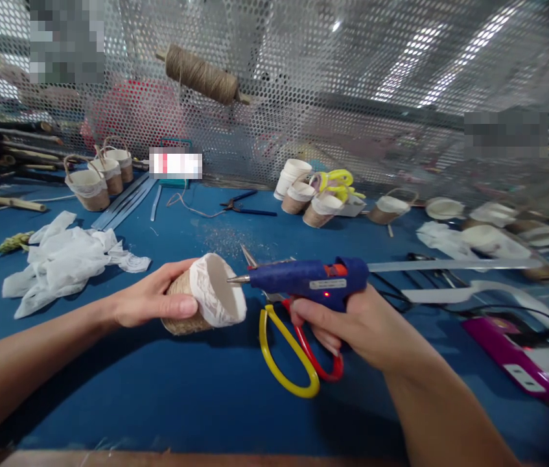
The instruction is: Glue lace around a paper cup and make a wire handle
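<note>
A cup (209,292) rests in the left hand (155,298), a glue gun (298,284) in the right hand (362,324); pliers (249,211) lie beyond both on the tabletop (157,395), a power strip (500,353) farther right.

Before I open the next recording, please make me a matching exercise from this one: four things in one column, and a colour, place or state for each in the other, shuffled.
Column one
1. Glue gun
2. Nearest cup
3. Scissors
4. Twine spool

Column two
A. Up at the perforated screen
B. One yellow handle loop, one red
C. Tilted, in the left hand's grip, lace around its rim
D. Blue body, in the right hand's grip

Right pairs: 1-D, 2-C, 3-B, 4-A
</note>
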`<state>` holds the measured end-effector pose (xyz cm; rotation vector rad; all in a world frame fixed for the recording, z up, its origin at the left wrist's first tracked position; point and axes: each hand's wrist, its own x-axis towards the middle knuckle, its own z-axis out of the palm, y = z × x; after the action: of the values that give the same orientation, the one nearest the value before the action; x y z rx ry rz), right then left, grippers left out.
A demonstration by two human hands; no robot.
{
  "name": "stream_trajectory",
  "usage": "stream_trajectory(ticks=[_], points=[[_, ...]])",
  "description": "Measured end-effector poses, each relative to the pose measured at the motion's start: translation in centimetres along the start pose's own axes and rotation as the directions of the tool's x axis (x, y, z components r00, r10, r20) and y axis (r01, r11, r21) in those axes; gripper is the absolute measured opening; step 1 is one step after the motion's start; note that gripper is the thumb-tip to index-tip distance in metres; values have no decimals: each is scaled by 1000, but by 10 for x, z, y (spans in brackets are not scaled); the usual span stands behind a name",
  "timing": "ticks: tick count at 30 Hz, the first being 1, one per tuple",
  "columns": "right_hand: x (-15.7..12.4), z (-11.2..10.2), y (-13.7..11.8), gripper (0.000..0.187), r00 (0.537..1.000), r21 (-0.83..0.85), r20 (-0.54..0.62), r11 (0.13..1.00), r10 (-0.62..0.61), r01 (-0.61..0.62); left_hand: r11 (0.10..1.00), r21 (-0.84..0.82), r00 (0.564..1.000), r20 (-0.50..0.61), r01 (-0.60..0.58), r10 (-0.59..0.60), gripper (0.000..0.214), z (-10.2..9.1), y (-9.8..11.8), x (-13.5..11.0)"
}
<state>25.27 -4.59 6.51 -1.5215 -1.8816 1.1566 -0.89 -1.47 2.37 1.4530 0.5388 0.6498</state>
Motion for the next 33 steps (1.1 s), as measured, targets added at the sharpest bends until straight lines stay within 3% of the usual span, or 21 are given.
stream_trajectory(ticks=[4, 14, 20, 25, 33], points=[[1, 0, 1, 37, 1000, 4, -11, 1000, 15, -15, 1000, 22, 1000, 2, -4, 4, 66, 0, 1, 0], [-1, -2, 1, 38, 999, -52, 14, 998, 35, -34, 986, 160, 989, -136, -36, 59, 59, -6, -5, 1], [-1, -1, 2, 40, 999, 7, -29, 1000, 18, -18, 966, 249, 987, -130, -64, 99, 55, -5, -3, 2], [-1, 0, 0, 41, 999, -68, -24, 997, 39, -41, 963, 261, 983, -145, -73, 114, 55, -6, -4, 2], [-1, 1, 9, 34, 1000, 229, -14, 973, -19, 22, 908, 415, 954, -241, -63, 177, 66, -4, -6, 4]])
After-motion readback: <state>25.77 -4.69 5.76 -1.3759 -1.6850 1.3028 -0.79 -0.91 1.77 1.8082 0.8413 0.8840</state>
